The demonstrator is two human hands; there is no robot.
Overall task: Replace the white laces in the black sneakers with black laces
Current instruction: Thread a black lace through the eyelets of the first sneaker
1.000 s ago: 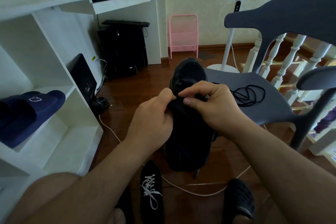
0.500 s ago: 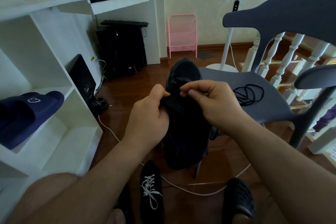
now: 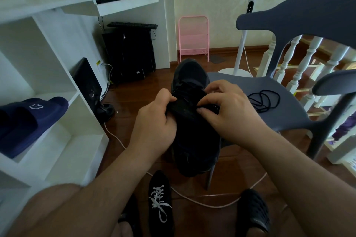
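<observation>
Both grips clamped on black sneaker (image 3: pixel 194 140): left hand (image 3: pixel 154 121) curled at tongue, right hand (image 3: pixel 227 109) pinching.

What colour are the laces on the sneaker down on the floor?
White, on the black sneaker on the floor; the head view shows it.

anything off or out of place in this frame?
Nothing damaged or spilled. One oddity: a white cable trails loose across the floor under the sneaker both hands grip, close to the white-laced sneaker; it looks like a snag risk. The spare black lace lies in a loose heap on the chair seat.
</observation>
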